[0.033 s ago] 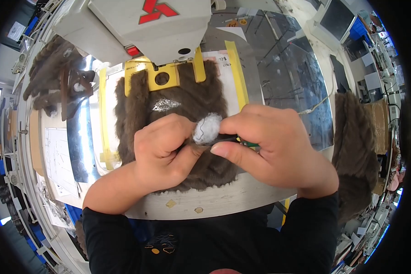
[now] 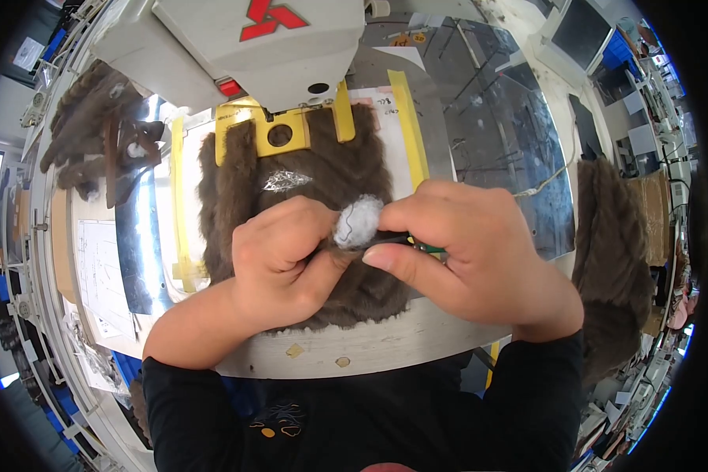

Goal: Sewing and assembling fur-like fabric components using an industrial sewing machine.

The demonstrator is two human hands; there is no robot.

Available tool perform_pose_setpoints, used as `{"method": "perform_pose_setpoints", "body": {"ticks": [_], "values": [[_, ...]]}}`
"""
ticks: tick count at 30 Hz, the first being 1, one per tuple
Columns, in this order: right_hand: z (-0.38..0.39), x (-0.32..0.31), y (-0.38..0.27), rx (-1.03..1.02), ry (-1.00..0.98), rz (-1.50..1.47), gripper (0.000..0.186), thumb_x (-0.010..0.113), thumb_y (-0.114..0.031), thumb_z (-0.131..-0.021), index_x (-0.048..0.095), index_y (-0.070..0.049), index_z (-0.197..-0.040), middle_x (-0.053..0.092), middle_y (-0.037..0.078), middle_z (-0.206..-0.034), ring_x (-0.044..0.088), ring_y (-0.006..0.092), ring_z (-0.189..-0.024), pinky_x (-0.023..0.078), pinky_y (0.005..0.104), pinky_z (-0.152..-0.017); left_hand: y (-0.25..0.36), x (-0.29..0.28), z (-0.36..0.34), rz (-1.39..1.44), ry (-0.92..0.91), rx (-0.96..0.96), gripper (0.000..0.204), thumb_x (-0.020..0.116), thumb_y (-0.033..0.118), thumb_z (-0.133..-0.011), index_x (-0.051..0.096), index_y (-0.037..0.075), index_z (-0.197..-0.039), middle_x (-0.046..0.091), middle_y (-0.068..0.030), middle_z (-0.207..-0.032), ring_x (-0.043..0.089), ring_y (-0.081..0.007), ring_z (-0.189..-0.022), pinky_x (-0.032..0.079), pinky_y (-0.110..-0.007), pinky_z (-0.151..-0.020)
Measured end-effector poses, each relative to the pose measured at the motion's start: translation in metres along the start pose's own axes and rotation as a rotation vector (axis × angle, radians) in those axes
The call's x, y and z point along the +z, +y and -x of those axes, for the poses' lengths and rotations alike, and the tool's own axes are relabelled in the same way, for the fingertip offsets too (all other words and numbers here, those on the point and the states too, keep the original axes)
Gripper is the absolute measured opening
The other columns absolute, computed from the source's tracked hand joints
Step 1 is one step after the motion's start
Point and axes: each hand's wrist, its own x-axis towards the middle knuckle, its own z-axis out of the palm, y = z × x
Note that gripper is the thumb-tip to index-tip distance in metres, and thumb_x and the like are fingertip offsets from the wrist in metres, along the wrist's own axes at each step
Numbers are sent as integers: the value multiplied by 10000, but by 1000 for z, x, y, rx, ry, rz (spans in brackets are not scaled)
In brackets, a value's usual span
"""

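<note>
My left hand (image 2: 279, 256) is closed, pinching a small brown furry piece at the base of a tuft of white stuffing (image 2: 359, 223). A dark thread curls over the stuffing. My right hand (image 2: 464, 252) is closed round a thin black tool with a green handle (image 2: 426, 247), perhaps thread snips; its tip is hidden by the fingers. The right fingertips touch the side of the stuffing. Under both hands lies a brown fur panel (image 2: 322, 189) with a shiny clear plastic scrap (image 2: 286, 181) on it.
A white sewing machine head (image 2: 236, 47) stands ahead, its yellow clamp plate (image 2: 297, 135) resting on the fur panel. More brown fur lies at left (image 2: 86, 110) and right (image 2: 615, 267). A clear plastic sheet (image 2: 495, 141) covers the right side; a small screen (image 2: 580, 38) stands beyond.
</note>
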Motion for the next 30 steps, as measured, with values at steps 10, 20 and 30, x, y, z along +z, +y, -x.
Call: {"method": "perform_pose_setpoints", "body": {"ticks": [10,20,30], "values": [[1,1,-1,-61,45,51,160,745,-292,-932,701,-143,-893,562,2,-692,587,221,-585,429,350,-483,2,-1,-1,-16,-1,10,184,769,-75,-720,676,-1,-860,628,-113,-730,607,-261,-606,486,-330,-547],[1,2,-2,-26,55,44,210,764,-317,-915,705,-118,-947,576,32,-718,595,249,-580,439,373,-479,3,-2,-1,-29,0,-20,185,777,-59,-716,673,3,-856,626,-117,-733,612,-269,-613,488,-339,-549],[1,4,-5,-64,51,111,185,770,-294,-913,697,-125,-935,533,11,-702,565,223,-547,411,350,-445,4,1,1,-79,-3,29,185,761,-50,-692,664,16,-835,617,-121,-727,608,-282,-601,490,-343,-534]]}}
